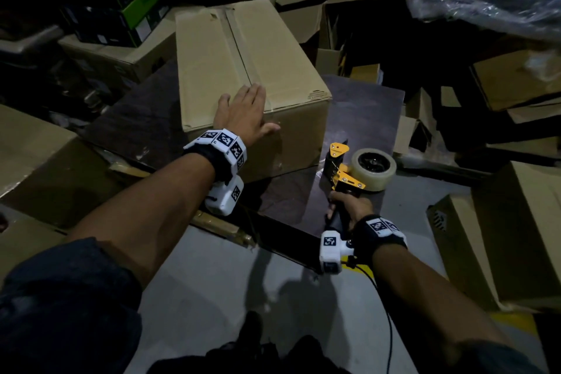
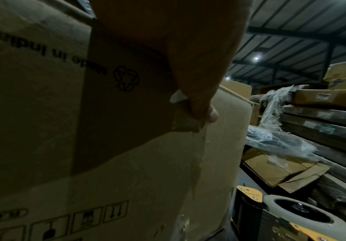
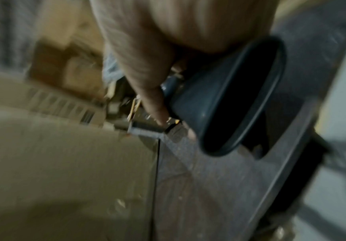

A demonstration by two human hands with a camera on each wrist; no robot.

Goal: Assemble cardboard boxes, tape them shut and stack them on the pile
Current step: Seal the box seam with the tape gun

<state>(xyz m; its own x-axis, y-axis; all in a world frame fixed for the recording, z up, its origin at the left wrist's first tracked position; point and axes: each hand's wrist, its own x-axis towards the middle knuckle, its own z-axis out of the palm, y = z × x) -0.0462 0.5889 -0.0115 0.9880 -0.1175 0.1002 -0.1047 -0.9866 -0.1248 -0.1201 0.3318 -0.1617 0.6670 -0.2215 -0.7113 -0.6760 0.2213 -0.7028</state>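
Right hand (image 1: 349, 206) gripping yellow-and-black tape dispenser (image 1: 355, 170); left hand (image 1: 246, 112) spread flat on taped brown cardboard box (image 1: 243, 70); stacking left.

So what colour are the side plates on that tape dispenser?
Yellow-orange, on a black body; the tape dispenser shows best in the head view.

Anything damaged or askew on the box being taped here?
Mostly fine. The box is taped along its top seam, but its near right top corner is crushed, showing the corrugation. The left hand rests flat over the near top edge; the right hand grips the tape dispenser.
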